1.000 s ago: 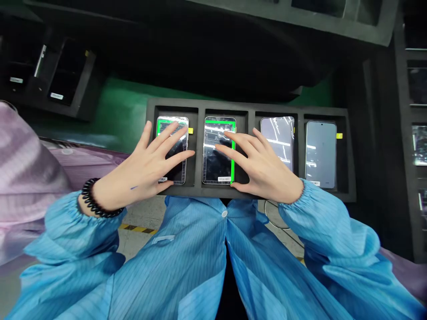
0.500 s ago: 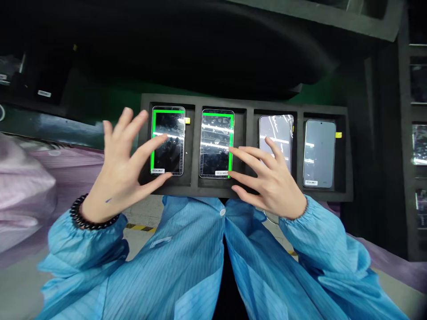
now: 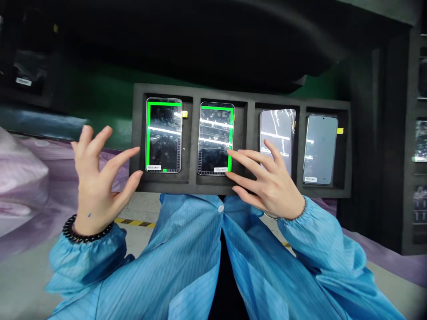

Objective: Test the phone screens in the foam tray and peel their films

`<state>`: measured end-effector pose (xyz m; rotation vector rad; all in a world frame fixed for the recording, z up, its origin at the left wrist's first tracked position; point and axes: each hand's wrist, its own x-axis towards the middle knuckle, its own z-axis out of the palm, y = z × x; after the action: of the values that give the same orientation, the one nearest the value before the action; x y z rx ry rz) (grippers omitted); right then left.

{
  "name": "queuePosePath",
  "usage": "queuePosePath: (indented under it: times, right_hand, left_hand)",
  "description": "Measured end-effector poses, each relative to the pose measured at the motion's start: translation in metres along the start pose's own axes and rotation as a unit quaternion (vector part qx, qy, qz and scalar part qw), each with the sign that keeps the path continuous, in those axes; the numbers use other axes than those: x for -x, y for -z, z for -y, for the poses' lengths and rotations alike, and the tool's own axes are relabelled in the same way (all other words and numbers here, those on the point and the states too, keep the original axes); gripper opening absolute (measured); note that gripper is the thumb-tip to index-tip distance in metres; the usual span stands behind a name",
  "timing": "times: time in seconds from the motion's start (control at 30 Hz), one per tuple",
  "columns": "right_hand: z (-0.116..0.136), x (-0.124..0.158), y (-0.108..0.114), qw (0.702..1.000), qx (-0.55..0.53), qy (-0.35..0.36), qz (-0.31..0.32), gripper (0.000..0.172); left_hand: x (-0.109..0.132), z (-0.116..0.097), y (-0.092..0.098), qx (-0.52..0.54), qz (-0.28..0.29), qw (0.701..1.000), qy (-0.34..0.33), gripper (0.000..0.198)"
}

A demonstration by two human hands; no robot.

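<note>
Several phones lie in separate compartments of a dark foam tray [image 3: 167, 186]. The leftmost phone [image 3: 163, 138] shows green along its top and left edges and a short green block at the bottom. On the second phone [image 3: 215, 138], green runs along the top and right edges. A pale-screened phone [image 3: 276, 124] under wrinkled film and a grey-screened phone [image 3: 320, 149] are further right. My left hand [image 3: 103, 178] is left of the tray, fingers spread, holding nothing. My right hand [image 3: 267, 178] has its fingers apart, fingertips at the second phone's lower right edge, partly covering the pale-screened phone.
Another foam tray [image 3: 413, 178] with phones stands at the right edge. A dark phone with a white label [image 3: 24, 82] lies at the upper left. Green surface [image 3: 110, 89] shows behind the tray, and purple fabric [image 3: 60, 178] is at the left.
My left hand has moved left, off the leftmost phone. A small green block now shows at the bottom of that phone's screen. My right hand is nearly unmoved.
</note>
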<state>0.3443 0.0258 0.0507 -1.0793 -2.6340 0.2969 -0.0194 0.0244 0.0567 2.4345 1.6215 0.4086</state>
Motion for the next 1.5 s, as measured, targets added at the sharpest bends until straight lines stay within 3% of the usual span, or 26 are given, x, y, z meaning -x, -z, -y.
queuePosePath:
  times: [0.37, 0.57, 0.8, 0.97, 1.13, 1.5]
  right_hand:
    - [-0.003, 0.004, 0.005, 1.000, 0.012, -0.017, -0.012, 0.021]
    - [0.001, -0.004, 0.003, 1.000, -0.007, 0.005, -0.015, 0.024]
    - [0.002, -0.012, -0.002, 0.999, -0.020, 0.022, -0.011, 0.023]
    - [0.003, -0.013, -0.003, 0.999, -0.026, 0.023, -0.012, 0.023]
    - [0.002, -0.012, -0.002, 0.999, -0.030, 0.019, -0.023, 0.024]
    - [0.003, -0.014, -0.005, 0.999, -0.028, 0.020, -0.027, 0.023]
  left_hand:
    - [0.005, 0.003, -0.003, 0.005, -0.007, 1.000, -0.008, 0.072]
    - [0.013, 0.012, -0.005, -0.021, -0.005, 0.999, -0.040, 0.044]
    - [0.024, 0.013, -0.002, -0.024, -0.004, 1.000, -0.019, 0.035]
    - [0.024, 0.015, -0.006, -0.053, 0.031, 0.997, -0.048, 0.043]
    - [0.017, 0.013, -0.021, -0.016, -0.028, 0.991, -0.129, 0.047]
    - [0.005, -0.007, -0.036, 0.025, 0.024, 0.988, -0.151, 0.056]
